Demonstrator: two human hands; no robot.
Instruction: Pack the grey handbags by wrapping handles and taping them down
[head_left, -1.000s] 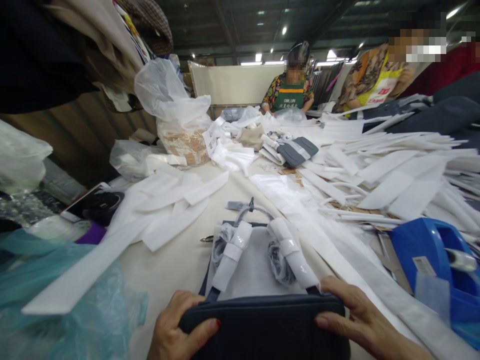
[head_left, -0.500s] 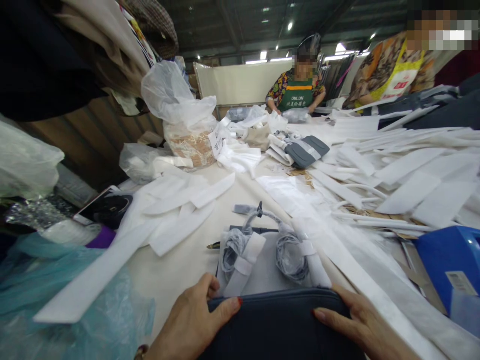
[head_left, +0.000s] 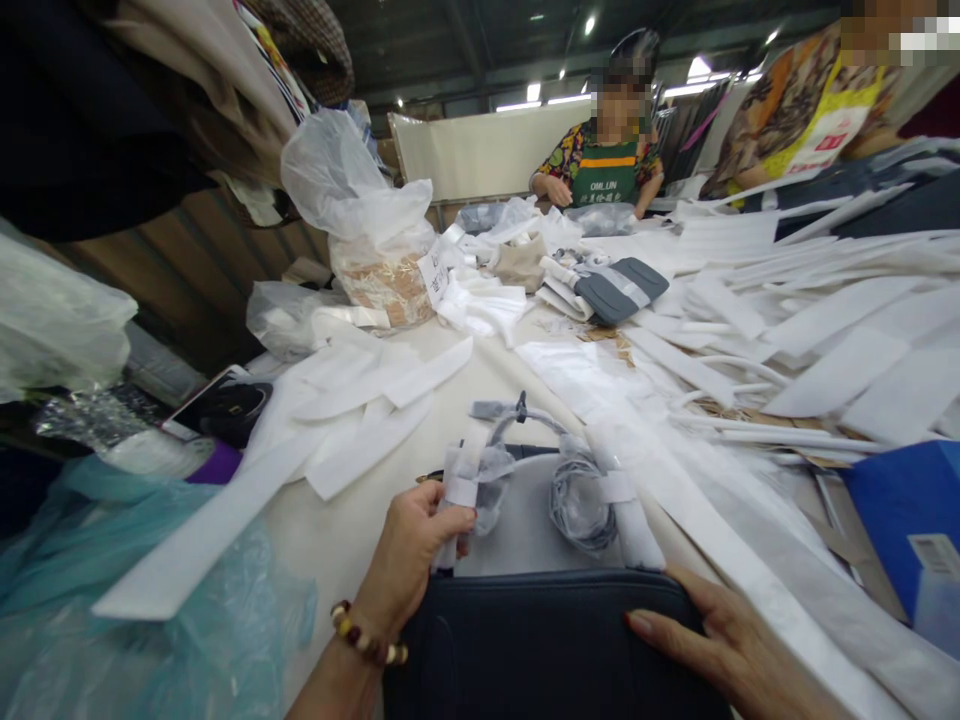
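Note:
A dark navy handbag (head_left: 555, 650) lies in front of me at the bottom of the view. My right hand (head_left: 712, 630) grips its right edge, thumb on top and the other fingers mostly hidden. At the bag's far left corner, my left hand (head_left: 416, 540) pinches a white foam-wrapped strap end (head_left: 461, 490). Beyond the bag's edge is a pale grey panel (head_left: 517, 520). A plastic-wrapped grey coil (head_left: 581, 510) rests on it, beside another foam-wrapped strap end (head_left: 637, 525) on the right. A wrapped handle (head_left: 525, 415) arches at the far side.
White foam strips (head_left: 382, 410) lie to the left, with more foam strips (head_left: 847, 340) heaped at right. Teal plastic film (head_left: 225, 600) is at lower left and a blue box (head_left: 911, 520) at right. Another grey bag (head_left: 622, 290) lies farther back. Two people stand across the table.
My left hand has left the navy bag's top edge, reached forward and taken hold of the left foam-wrapped strap end, which now stands more upright. My right hand stays on the bag.

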